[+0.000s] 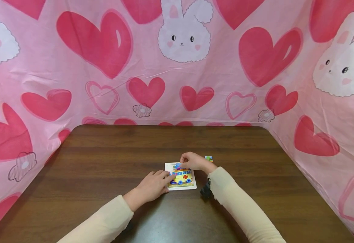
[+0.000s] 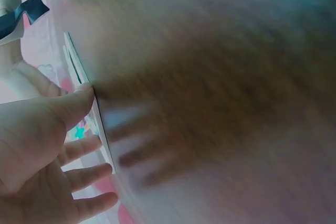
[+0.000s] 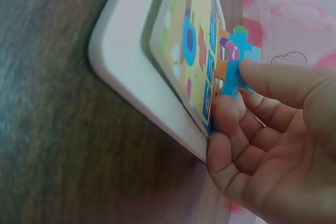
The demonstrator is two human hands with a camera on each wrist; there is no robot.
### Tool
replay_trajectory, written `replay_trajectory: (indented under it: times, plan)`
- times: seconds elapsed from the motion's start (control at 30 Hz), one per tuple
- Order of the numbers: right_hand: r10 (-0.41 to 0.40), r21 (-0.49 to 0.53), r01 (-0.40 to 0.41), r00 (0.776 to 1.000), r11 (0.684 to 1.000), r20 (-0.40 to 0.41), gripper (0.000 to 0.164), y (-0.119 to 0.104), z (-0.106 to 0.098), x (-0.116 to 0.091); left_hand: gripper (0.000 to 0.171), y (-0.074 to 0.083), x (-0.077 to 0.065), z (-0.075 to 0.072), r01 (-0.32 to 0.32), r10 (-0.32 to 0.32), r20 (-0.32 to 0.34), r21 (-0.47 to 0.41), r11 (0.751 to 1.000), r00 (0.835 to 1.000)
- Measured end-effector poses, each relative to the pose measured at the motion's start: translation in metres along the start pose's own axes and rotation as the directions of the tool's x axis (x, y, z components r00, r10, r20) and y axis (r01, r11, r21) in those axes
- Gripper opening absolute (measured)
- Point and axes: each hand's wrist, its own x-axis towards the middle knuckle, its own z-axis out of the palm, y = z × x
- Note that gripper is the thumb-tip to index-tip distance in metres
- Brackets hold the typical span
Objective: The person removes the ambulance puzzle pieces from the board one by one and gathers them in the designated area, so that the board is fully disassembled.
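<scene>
A white-framed jigsaw board [image 1: 192, 187] with a yellow ambulance picture lies flat on the table, most of its lower part filled. My right hand [image 1: 195, 161] pinches a blue puzzle piece [image 3: 252, 52] between thumb and fingers, tilted up over the board's far part. Its other fingers touch the frame's edge in the right wrist view. Along the board's left side rests my left hand [image 1: 152, 185], fingers fairly straight over the picture. In the left wrist view its thumb [image 2: 79, 106] touches the board's edge. Part of the board's left side is hidden under that hand.
Beyond my right wrist lies a green and blue puzzle piece [image 1: 209, 158] on the brown wooden table [image 1: 119, 155]. A dark wrist device [image 1: 206, 190] hangs under the right sleeve. Pink cloth with hearts and rabbits [image 1: 195, 71] stands around the table.
</scene>
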Motion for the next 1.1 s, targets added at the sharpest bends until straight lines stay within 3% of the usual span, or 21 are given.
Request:
replay_trajectory:
  times: [0.2, 0.63, 1.1]
  plan:
    - [0.004, 0.012, -0.004, 1.0, 1.0, 0.005, 0.007, -0.001, -0.001, -0.001, 0.047, 0.002, 0.0, -0.004, -0.015, 0.013, 0.056, 0.032, 0.999, 0.998]
    - [-0.039, 0.043, 0.038, 0.999, 0.998, 0.026, 0.006, 0.002, -0.002, 0.0, 0.048, 0.005, 0.005, -0.013, 0.044, -0.049, 0.164, 0.035, 0.998, 0.985]
    - [-0.099, 0.075, 0.094, 0.993, 0.993, 0.065, 0.008, 0.005, -0.004, 0.0, 0.048, 0.006, 0.008, -0.013, 0.068, -0.065, 0.194, -0.006, 0.998, 0.979]
